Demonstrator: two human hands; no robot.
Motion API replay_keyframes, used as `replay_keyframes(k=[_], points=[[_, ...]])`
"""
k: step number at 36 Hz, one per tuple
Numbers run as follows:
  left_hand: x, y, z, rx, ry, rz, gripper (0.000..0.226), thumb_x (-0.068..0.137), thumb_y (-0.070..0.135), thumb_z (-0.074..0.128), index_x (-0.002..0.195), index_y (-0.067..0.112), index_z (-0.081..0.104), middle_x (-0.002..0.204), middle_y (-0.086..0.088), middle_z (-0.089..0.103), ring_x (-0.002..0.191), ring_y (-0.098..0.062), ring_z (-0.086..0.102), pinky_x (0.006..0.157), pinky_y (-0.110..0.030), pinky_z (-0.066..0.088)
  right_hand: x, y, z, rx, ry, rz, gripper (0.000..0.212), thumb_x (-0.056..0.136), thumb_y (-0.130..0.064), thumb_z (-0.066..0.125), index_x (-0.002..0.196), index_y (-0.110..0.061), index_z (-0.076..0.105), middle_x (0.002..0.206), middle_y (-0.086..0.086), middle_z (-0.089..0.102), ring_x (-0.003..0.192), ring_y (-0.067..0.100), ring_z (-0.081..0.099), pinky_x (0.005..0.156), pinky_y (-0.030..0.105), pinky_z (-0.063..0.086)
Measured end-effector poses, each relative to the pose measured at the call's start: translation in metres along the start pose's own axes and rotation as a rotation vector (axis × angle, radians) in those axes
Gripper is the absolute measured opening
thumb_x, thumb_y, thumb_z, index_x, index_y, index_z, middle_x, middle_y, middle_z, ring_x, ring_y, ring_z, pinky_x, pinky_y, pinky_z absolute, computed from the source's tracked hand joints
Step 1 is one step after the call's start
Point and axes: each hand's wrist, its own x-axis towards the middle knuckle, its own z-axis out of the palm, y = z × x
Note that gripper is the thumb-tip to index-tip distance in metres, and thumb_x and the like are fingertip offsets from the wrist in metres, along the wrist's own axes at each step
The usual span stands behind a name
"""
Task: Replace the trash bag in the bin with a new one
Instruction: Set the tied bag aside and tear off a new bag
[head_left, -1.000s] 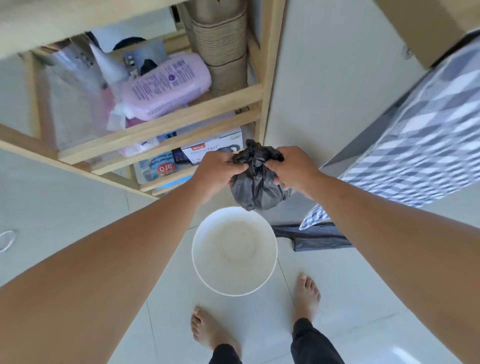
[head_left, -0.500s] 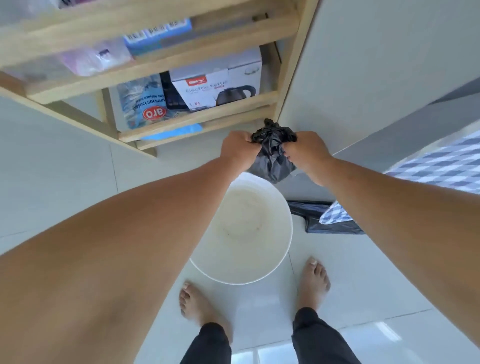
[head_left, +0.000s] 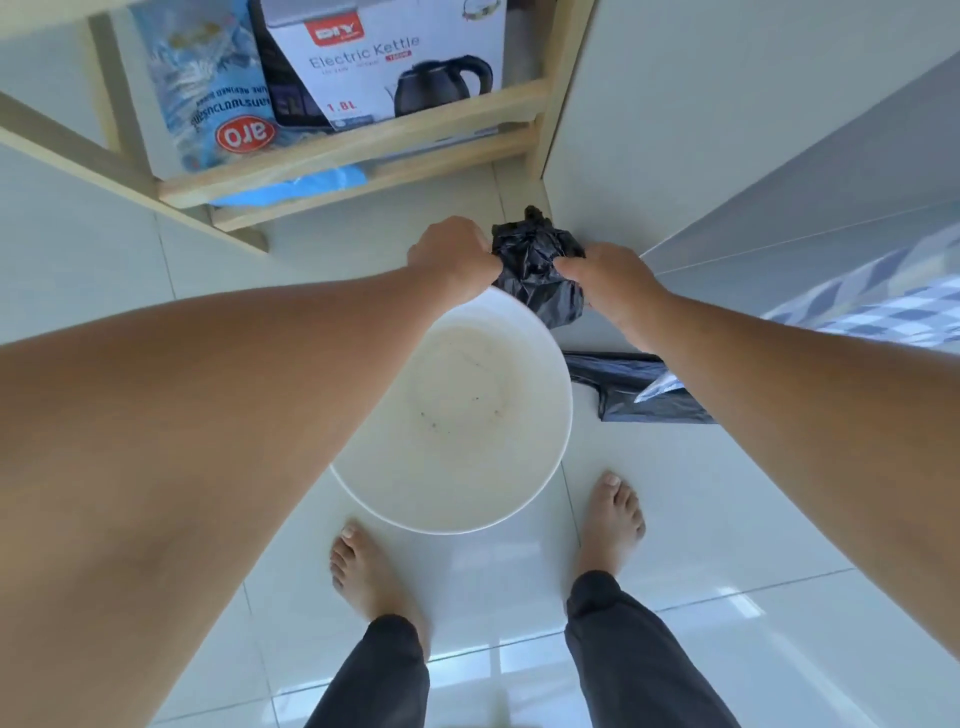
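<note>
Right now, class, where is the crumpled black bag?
The crumpled black bag is held between the left hand and right hand, above the far rim of the white bin.

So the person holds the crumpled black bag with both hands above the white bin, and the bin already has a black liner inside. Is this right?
Not quite. The head view shows the white bin bare inside, with no liner, only a few dark specks on its bottom. The rest is right: the left hand and the right hand both grip the crumpled black bag above the bin's far rim.
</note>
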Motion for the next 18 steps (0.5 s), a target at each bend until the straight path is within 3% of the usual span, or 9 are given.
replay_keyframes(k=[2,5,7,9,12,15,18], points=[[-0.014,-0.003,-0.006,-0.003,0.006,0.044,0.013,0.082,0.011,0.056,0.085,0.023,0.056,0.089,-0.004,0.065,0.095,-0.029,0.068,0.09,-0.036,0.055,-0.016,-0.001,-0.005,-0.053,0.015,-0.016,0.03,0.093,-0.032,0.055,0.087,-0.004,0.059,0.082,0.015,0.058,0.079,0.027,0.053,0.065,0.034,0.036],[-0.032,0.002,-0.02,0.009,0.072,0.12,0.015,0.08,0.011,0.051,0.084,0.025,0.055,0.085,-0.003,0.06,0.082,-0.024,0.06,0.08,-0.029,0.05,-0.043,-0.005,-0.015,-0.16,0.009,-0.022,0.025,0.094,-0.028,0.053,0.084,-0.006,0.061,0.071,0.006,0.053,0.078,0.025,0.05,0.059,0.032,0.033],[-0.044,0.011,-0.028,0.014,0.102,0.173,0.018,0.08,0.012,0.05,0.083,0.024,0.063,0.085,0.002,0.059,0.08,-0.019,0.055,0.074,-0.027,0.043,-0.059,-0.001,-0.024,-0.204,0.007,-0.017,0.023,0.094,-0.027,0.054,0.099,-0.009,0.066,0.096,0.01,0.066,0.094,0.028,0.058,0.071,0.031,0.04],[-0.059,0.024,-0.032,-0.018,0.077,0.218,0.026,0.084,0.014,0.049,0.092,0.021,0.072,0.091,0.005,0.064,0.084,-0.015,0.058,0.076,-0.024,0.044,-0.076,0.006,-0.033,-0.18,0.039,0.034,0.038,0.095,-0.027,0.054,0.129,-0.011,0.059,0.132,0.01,0.06,0.119,0.028,0.055,0.093,0.032,0.042],[-0.084,0.039,-0.026,0.018,0.006,0.308,0.021,0.085,0.013,0.047,0.082,0.022,0.065,0.084,0.0,0.059,0.078,-0.018,0.052,0.072,-0.025,0.04,-0.106,0.029,-0.04,-0.108,0.067,0.089,0.041,0.097,-0.022,0.051,0.135,-0.008,0.053,0.138,0.015,0.056,0.126,0.032,0.052,0.102,0.036,0.042],[-0.11,0.058,-0.007,0.097,-0.086,0.38,0.021,0.086,0.011,0.047,0.075,0.008,0.064,0.08,-0.017,0.063,0.075,-0.022,0.056,0.066,-0.033,0.046,-0.137,0.064,-0.042,-0.126,0.094,0.192,0.033,0.097,-0.013,0.044,0.125,-0.002,0.059,0.127,0.02,0.06,0.118,0.035,0.056,0.093,0.036,0.044],[-0.122,0.07,0.003,0.112,-0.153,0.436,0.025,0.087,0.01,0.049,0.084,-0.002,0.071,0.088,-0.019,0.072,0.081,-0.026,0.065,0.076,-0.038,0.053,-0.147,0.09,-0.041,-0.142,0.137,0.222,0.021,0.095,-0.005,0.04,0.102,-0.001,0.06,0.111,0.017,0.059,0.103,0.034,0.054,0.074,0.028,0.031]])
